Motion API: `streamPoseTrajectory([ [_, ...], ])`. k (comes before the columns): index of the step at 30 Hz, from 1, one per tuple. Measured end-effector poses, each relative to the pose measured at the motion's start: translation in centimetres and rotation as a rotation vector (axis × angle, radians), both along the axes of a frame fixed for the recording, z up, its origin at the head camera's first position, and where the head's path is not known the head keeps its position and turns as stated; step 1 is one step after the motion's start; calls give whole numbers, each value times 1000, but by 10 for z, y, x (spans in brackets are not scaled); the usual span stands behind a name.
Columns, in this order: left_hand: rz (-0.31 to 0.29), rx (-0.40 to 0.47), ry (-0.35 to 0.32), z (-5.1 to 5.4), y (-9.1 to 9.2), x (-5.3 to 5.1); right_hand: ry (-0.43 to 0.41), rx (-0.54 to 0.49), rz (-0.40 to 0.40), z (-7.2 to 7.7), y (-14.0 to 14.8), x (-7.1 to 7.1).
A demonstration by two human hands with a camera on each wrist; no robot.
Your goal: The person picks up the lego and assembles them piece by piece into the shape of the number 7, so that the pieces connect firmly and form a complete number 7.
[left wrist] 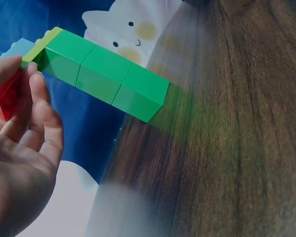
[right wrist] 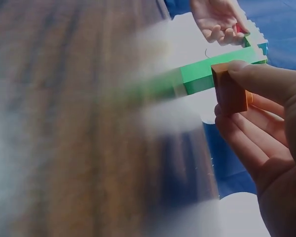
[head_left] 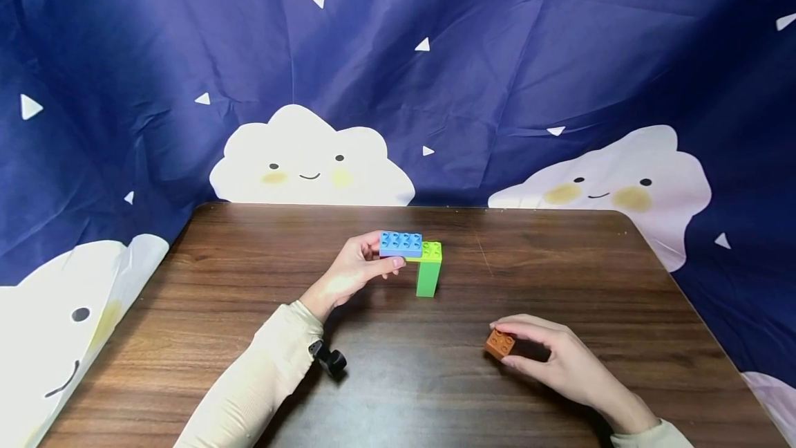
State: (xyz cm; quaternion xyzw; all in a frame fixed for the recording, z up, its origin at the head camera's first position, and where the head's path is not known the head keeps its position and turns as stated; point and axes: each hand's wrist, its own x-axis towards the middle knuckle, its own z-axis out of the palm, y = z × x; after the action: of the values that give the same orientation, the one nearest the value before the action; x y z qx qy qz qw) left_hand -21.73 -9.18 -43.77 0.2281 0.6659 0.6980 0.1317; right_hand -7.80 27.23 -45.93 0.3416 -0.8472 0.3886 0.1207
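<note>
My left hand (head_left: 353, 269) pinches the left end of a toy building-brick structure between thumb and fingers. On top of it is a blue brick (head_left: 401, 252), overlapping a lime green brick (head_left: 432, 250). A red brick (left wrist: 8, 96) sits under the held end, partly hidden by fingers. Three green bricks (left wrist: 103, 74) form a column below the lime brick's other end; its foot meets or nearly meets the tabletop. To the front right, my right hand (head_left: 562, 359) pinches a brown brick (head_left: 499, 343) with round studs, apart from the structure. Its smooth underside shows in the right wrist view.
Both hands are over a dark wood-grain table (head_left: 398, 379). A blue cloth (head_left: 460, 88) with white clouds and triangles hangs behind the table's far edge. A small black device (head_left: 328, 358) is attached at the left sleeve's cuff.
</note>
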Motion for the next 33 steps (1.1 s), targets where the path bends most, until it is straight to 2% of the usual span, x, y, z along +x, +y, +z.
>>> streamPoseTrajectory([
  [17, 2, -3, -11, 1, 0, 0, -26, -67, -93, 17, -20, -26],
  [33, -4, 10, -9, 1, 0, 0, 35, -129, -191, 28, -38, -48],
])
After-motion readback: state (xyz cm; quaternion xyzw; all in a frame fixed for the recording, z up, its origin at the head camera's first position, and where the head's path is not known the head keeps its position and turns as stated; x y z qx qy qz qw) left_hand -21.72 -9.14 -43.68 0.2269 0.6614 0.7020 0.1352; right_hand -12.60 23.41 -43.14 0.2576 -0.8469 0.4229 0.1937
